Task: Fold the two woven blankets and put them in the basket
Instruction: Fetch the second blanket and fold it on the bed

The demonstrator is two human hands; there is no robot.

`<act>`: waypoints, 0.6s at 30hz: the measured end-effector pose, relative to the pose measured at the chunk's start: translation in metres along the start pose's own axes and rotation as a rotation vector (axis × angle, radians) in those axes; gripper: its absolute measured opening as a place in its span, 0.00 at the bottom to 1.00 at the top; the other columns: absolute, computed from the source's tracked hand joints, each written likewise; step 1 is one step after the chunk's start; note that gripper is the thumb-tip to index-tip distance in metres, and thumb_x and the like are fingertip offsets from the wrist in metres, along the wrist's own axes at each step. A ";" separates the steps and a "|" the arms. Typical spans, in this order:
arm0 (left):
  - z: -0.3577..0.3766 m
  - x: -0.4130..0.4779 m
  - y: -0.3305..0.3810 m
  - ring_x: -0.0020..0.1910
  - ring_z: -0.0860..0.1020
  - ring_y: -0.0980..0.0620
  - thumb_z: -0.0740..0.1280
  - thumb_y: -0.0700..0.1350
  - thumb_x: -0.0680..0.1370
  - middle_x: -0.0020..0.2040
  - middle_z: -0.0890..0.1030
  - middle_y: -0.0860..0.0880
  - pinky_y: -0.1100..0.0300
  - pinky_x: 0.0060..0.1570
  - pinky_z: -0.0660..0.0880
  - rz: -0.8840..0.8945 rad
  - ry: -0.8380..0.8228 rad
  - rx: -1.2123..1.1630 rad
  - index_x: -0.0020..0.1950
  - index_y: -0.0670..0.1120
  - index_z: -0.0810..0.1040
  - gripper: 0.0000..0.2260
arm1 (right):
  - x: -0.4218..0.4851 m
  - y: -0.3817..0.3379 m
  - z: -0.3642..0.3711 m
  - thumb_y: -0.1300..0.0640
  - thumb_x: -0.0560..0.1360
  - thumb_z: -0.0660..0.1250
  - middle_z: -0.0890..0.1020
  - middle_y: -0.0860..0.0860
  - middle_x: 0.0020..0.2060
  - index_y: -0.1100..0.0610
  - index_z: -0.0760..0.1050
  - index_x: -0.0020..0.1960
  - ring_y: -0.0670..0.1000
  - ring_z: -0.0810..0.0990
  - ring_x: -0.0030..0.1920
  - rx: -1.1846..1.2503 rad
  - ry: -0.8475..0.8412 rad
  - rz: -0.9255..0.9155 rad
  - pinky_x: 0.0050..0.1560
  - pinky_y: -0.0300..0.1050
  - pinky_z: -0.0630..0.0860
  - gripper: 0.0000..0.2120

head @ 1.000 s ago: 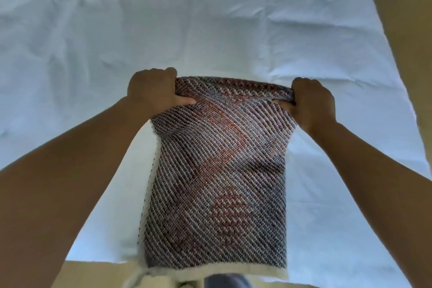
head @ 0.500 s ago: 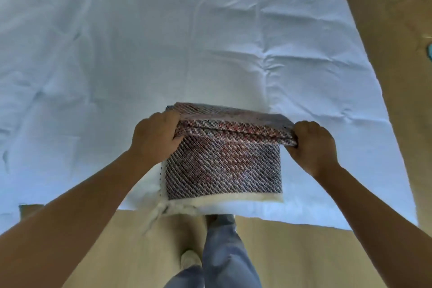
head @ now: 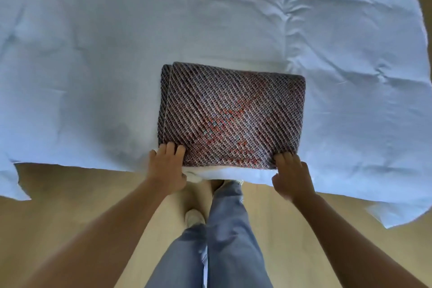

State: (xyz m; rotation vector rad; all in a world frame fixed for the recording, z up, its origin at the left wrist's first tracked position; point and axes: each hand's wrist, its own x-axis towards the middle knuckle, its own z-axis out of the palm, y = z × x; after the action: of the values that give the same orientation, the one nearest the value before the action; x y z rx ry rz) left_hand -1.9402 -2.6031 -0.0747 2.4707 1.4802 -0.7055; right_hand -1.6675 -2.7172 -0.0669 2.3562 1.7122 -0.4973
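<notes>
White bed sheet (head: 117, 54), wrinkled, across the far and middle of the scene, near edge hanging over tan floor (head: 70, 229). Woven blanket (head: 231, 114), folded into a thick rectangle, flat on the sheet near the bed's near edge, striped grey with a red pattern. Legs in blue jeans (head: 224, 241) below, white shoe (head: 194, 217) on the floor. Left hand (head: 167, 168) gripping the blanket's near left corner, fingers on top. Right hand (head: 292, 175) gripping the near right corner likewise.
</notes>
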 end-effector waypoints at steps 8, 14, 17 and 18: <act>-0.070 0.056 0.038 0.63 0.70 0.44 0.56 0.49 0.76 0.63 0.74 0.44 0.48 0.61 0.65 0.159 0.418 -0.333 0.65 0.44 0.70 0.20 | 0.052 -0.045 -0.053 0.58 0.73 0.59 0.77 0.65 0.56 0.67 0.74 0.58 0.66 0.75 0.57 0.337 0.317 -0.163 0.59 0.60 0.72 0.17; -0.077 0.127 0.059 0.74 0.39 0.52 0.46 0.53 0.81 0.77 0.44 0.49 0.52 0.69 0.34 0.082 0.340 -0.317 0.76 0.47 0.42 0.26 | 0.140 -0.071 -0.054 0.46 0.79 0.41 0.50 0.54 0.76 0.56 0.45 0.75 0.49 0.39 0.73 0.203 0.209 -0.240 0.71 0.47 0.35 0.27; -0.058 0.151 0.048 0.75 0.42 0.51 0.45 0.57 0.79 0.77 0.46 0.47 0.54 0.69 0.34 -0.010 0.341 -0.361 0.76 0.47 0.43 0.28 | 0.169 -0.062 -0.034 0.42 0.79 0.38 0.43 0.50 0.75 0.51 0.37 0.73 0.49 0.35 0.72 0.082 0.162 -0.272 0.70 0.47 0.29 0.26; -0.052 0.158 0.045 0.75 0.44 0.50 0.45 0.58 0.78 0.77 0.47 0.46 0.54 0.69 0.35 -0.050 0.349 -0.380 0.76 0.46 0.44 0.29 | 0.176 -0.060 -0.027 0.42 0.78 0.38 0.44 0.50 0.74 0.50 0.37 0.73 0.49 0.37 0.73 0.061 0.172 -0.270 0.70 0.48 0.29 0.26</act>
State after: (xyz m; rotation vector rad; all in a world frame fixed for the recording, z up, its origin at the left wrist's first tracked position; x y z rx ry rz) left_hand -1.8231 -2.4813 -0.1093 2.3403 1.6121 0.0151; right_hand -1.6715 -2.5334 -0.1048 2.2783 2.1382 -0.4014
